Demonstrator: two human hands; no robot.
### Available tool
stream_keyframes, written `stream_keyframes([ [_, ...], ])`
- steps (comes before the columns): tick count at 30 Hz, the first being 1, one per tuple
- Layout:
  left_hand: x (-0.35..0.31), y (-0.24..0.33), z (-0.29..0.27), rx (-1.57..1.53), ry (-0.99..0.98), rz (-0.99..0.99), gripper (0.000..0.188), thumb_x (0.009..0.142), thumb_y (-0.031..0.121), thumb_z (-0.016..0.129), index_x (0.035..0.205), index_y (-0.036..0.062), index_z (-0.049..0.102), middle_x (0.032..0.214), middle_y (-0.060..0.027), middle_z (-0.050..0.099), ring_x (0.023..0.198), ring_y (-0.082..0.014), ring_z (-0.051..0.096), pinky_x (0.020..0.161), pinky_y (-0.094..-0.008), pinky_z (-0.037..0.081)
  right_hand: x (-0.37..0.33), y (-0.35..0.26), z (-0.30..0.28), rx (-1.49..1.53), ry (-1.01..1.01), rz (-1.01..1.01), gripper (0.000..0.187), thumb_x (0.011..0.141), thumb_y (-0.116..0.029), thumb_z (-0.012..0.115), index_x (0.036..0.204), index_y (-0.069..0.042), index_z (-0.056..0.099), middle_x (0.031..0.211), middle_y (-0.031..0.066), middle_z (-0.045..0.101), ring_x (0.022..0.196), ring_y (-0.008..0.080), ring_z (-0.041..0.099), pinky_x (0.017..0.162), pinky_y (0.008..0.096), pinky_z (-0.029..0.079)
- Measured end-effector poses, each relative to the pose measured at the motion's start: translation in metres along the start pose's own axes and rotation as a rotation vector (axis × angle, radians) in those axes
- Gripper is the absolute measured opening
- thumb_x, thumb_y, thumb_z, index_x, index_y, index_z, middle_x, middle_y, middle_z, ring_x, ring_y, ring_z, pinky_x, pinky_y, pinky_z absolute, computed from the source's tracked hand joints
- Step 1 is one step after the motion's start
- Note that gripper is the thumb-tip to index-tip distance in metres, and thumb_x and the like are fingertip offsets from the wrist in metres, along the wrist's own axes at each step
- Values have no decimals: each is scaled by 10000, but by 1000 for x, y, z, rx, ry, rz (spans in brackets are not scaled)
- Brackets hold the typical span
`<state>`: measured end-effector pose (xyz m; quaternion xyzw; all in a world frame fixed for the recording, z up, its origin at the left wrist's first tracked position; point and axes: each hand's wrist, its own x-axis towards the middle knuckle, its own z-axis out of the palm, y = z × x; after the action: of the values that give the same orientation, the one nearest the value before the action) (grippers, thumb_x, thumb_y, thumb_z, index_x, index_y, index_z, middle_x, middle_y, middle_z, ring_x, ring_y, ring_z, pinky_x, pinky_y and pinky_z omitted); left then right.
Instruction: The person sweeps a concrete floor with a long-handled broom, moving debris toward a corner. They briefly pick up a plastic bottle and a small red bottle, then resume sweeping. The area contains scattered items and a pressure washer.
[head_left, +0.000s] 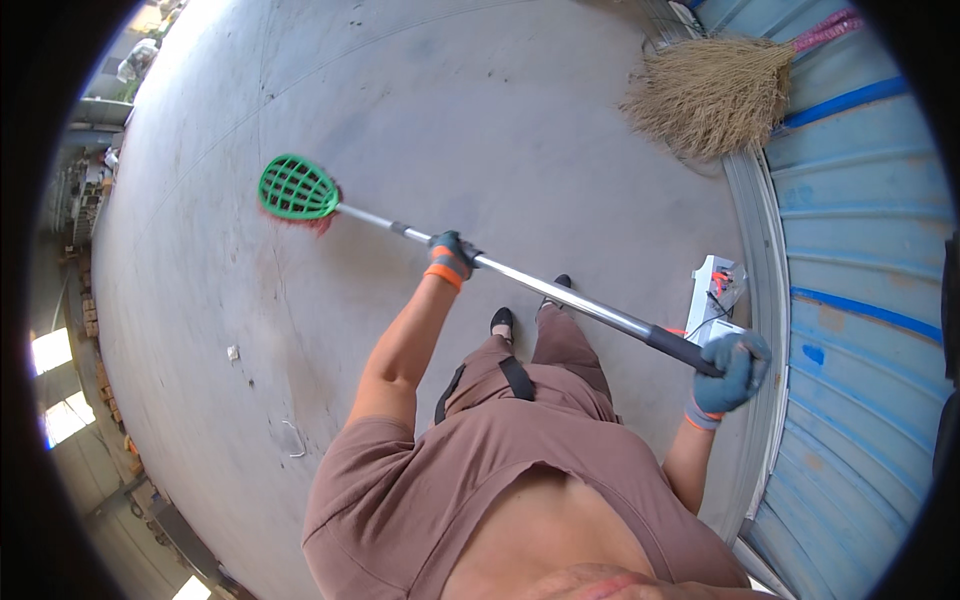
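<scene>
A long-handled mop (560,288) slants across my front, with a silver telescopic pole and a dark grip at its right end. Its oval green lattice head (298,187) is at the upper left, and reddish fibres stick out beneath it over the floor. My left hand (455,257), in a grey and orange glove, is closed round the pole's middle. Wrapped round the end of the dark grip is my right hand (732,372), in a matching glove.
A straw broom (712,95) with a pink handle leans at the blue metal wall (860,240) on the right. Below it, a white box-like item (712,290) with red parts sits beside the wall. Litter (233,353) dots the grey concrete floor (190,290). Stacked goods line the far left.
</scene>
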<state>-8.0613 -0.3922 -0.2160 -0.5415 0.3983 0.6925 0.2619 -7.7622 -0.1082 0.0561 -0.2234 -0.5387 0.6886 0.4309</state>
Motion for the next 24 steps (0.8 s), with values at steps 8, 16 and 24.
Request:
stream_keyframes([
  [8,-77,-191,204,288,-160,-43,133,864,137,528,778,121,428,572,-30,425,465,-177,448,429,-344,425,26,-94,-171,-490,353,-394,62,908,-10,412,877,7,462,677,33,310,508,104,300,436,261,253],
  [16,-113,-374,308,657,-301,34,211,803,105,591,962,62,459,675,-69,519,537,-213,550,464,-370,486,-10,-194,-203,-2034,239,-887,147,867,-26,622,879,20,482,625,14,372,531,146,386,502,290,321],
  [24,-136,-404,347,899,-337,-70,471,751,115,660,1158,11,445,975,-154,581,829,-270,627,660,-394,540,-59,-188,-180,-2130,411,-416,211,808,-40,568,612,-108,536,549,-14,461,572,223,517,834,376,509],
])
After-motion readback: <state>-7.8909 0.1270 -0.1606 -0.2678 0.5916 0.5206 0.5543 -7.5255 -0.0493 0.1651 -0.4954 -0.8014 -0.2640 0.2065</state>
